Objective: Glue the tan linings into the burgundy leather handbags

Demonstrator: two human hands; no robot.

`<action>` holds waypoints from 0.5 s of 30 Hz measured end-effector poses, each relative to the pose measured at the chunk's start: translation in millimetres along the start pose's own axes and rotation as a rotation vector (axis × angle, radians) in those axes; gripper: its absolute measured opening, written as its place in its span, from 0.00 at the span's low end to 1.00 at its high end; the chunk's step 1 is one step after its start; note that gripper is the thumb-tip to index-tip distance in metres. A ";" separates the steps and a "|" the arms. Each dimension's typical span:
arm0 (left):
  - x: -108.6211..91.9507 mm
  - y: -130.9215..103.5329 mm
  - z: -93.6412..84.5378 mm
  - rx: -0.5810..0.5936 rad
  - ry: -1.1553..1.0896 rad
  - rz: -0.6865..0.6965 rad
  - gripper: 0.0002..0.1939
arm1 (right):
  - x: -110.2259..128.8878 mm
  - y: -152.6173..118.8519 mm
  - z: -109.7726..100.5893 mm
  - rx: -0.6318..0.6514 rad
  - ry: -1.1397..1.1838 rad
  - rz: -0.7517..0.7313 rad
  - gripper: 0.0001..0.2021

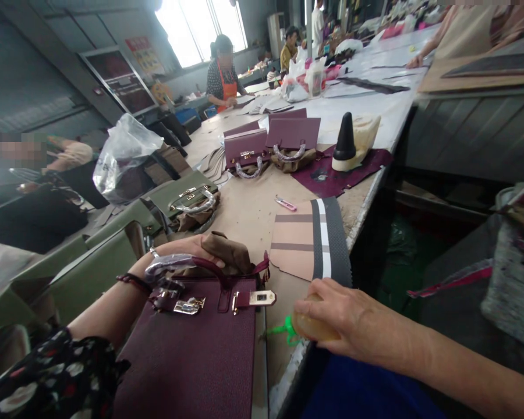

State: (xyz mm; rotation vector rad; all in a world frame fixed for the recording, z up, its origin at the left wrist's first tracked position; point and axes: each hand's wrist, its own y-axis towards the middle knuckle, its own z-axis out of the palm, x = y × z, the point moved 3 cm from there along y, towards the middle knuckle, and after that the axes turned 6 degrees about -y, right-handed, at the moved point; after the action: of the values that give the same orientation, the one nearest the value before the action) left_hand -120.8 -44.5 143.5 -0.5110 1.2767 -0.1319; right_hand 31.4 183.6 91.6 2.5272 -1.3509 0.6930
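A maroon handbag [201, 349] with gold-coloured clasps and a plastic-wrapped handle lies in front of me on the table. My left hand [201, 249] is closed around brown cloth [229, 250] at the bag's far edge, behind the handle. In my right hand [340, 314] is an amber squeeze bottle [314, 320] with a green nozzle, held sideways. Its tip points left and is close to the bag's right edge; whether they touch is too small to tell.
Beyond the bag lie a striped panel [294, 238], pink snips [286, 203] and a black-tipped container [344, 139] on maroon material. Green bags [100, 267] line the left. More maroon bags [292, 131] stand farther back. People work at left, back and right.
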 end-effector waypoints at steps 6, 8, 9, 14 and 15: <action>-9.8 -15.0 -2.5 -0.066 -0.034 0.004 0.21 | 9.4 -7.5 -4.5 -0.022 0.087 -0.003 0.23; -20.5 -21.5 -2.0 -0.099 0.007 -0.001 0.22 | 7.0 -6.0 -9.5 -0.097 0.073 0.000 0.24; -27.4 -24.5 -0.9 -0.104 0.046 -0.001 0.22 | 5.6 -4.9 -12.2 -0.136 0.062 -0.002 0.25; -56.9 -40.2 1.5 -0.141 0.184 0.012 0.22 | 2.5 -0.9 -22.7 -0.284 -0.006 -0.037 0.24; -59.2 -43.6 -0.1 -0.171 0.192 0.016 0.22 | 2.4 -0.3 -24.3 -0.303 -0.025 -0.040 0.24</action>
State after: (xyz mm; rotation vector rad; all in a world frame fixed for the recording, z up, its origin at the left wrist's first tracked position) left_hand -130.6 -61.0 214.4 -0.6467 1.4876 -0.0596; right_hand 25.2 191.1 114.0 2.3211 -1.2980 0.4137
